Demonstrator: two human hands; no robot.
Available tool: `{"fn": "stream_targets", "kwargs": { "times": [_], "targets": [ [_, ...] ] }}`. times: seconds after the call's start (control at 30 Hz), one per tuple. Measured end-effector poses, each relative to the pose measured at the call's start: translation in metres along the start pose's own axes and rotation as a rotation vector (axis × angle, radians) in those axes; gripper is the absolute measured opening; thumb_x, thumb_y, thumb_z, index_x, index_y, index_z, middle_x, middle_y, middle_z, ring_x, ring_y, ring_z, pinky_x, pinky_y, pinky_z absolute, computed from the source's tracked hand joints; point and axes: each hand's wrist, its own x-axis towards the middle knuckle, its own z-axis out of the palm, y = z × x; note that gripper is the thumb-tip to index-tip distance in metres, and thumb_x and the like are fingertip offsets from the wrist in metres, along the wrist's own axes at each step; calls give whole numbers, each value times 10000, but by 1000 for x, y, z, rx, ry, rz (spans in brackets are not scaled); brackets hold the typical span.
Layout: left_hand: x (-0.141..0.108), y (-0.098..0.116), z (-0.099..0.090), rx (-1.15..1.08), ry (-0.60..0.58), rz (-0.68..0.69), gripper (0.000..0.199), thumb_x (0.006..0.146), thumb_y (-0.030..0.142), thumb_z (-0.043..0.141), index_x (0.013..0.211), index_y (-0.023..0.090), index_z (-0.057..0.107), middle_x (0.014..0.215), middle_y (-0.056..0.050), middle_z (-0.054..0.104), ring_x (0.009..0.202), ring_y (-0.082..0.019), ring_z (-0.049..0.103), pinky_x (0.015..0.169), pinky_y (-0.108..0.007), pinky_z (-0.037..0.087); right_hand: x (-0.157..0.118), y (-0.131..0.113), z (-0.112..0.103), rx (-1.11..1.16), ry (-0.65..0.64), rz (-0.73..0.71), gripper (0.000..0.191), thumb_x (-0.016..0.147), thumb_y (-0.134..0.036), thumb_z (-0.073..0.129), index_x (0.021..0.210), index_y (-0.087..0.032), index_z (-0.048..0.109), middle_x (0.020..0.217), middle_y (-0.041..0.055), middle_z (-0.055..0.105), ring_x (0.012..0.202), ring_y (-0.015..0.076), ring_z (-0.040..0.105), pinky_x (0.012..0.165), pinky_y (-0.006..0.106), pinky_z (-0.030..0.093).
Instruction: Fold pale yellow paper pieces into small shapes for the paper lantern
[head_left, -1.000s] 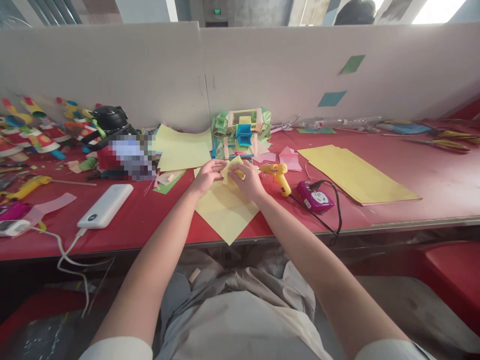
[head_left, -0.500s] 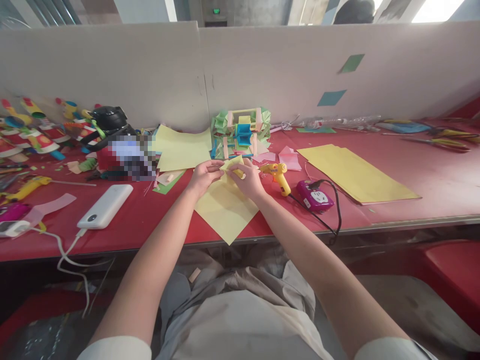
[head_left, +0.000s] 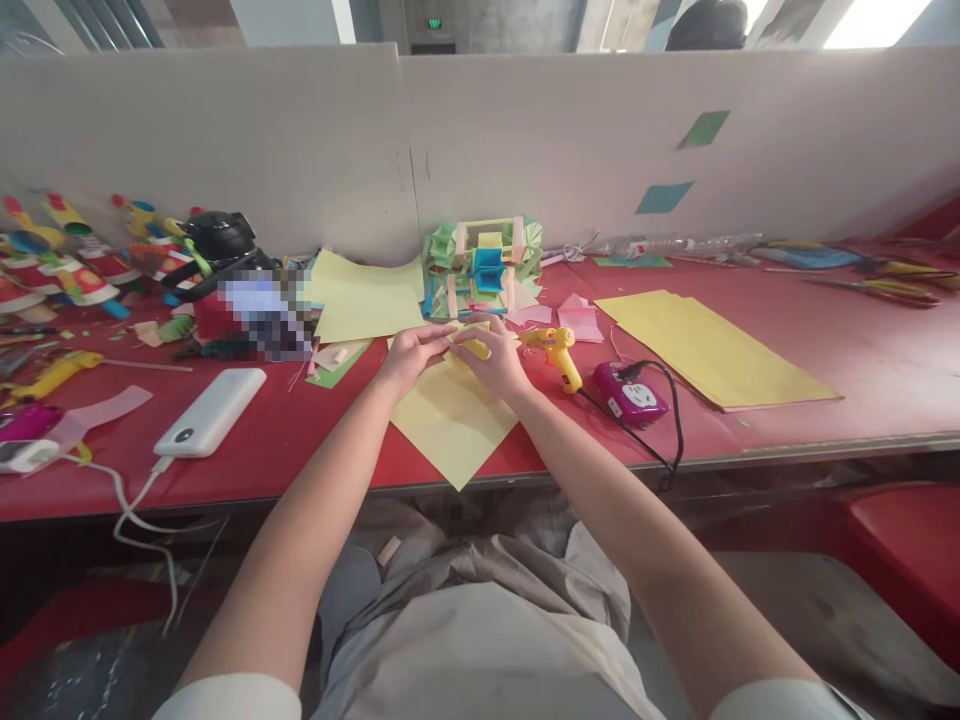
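Note:
A pale yellow sheet of paper (head_left: 457, 425) lies cornerwise on the red table, one corner pointing toward me. Over its far part, both my hands pinch a small folded piece of yellow paper (head_left: 477, 347). My left hand (head_left: 414, 355) grips it from the left with thumb and fingers together. From the right, my right hand (head_left: 491, 358) arches over it, fingertips close to those of the left. Fingers hide most of the folded piece. Just right of my right hand lies a yellow glue gun (head_left: 559, 350). Behind the hands stands a paper-and-stick model (head_left: 489, 265) in green, blue and yellow.
A purple power socket (head_left: 631, 393) with a black cord sits right of the glue gun. Yellow sheets (head_left: 720, 350) lie farther right. On the left are a white power bank (head_left: 211, 412), a black-lidded bottle (head_left: 219, 240) and several paper figures (head_left: 75, 265). A white partition (head_left: 300, 150) closes off the back.
The folded yellow paper, which stood up between my fingers, now sits lower and flatter. My hands have shifted only slightly, with the right fingers arching farther over it.

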Motion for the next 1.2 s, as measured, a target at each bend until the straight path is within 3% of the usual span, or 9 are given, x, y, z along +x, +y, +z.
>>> {"fn": "stream_targets", "kwargs": {
  "times": [0.5, 0.9, 1.2],
  "targets": [
    [-2, 3, 5, 84, 56, 14, 361, 670, 362, 796, 986, 187, 769, 866, -43, 715, 822, -146, 635, 821, -307, 518, 0, -2, 0, -26, -6, 19, 227, 878, -440, 635, 855, -229, 715, 1123, 100, 566, 1161, 259, 554, 1016, 441, 437],
    [-3, 0, 4, 176, 63, 49, 449, 654, 469, 818, 1007, 196, 768, 895, -64, 739, 832, -164, 640, 796, -306, 524, 0, 4, 2, -13, -31, -4, 240, 923, -422, 573, 898, -214, 689, 1119, 115, 558, 1178, 248, 537, 1043, 455, 419],
    [-2, 1, 5, 227, 95, 82, 359, 697, 437, 777, 961, 193, 764, 874, -61, 737, 788, -160, 639, 725, -283, 525, 1, 5, 4, -25, -28, 14, 256, 920, -447, 568, 880, -222, 684, 1107, 103, 557, 1171, 250, 535, 1044, 456, 411]
  ]
}}
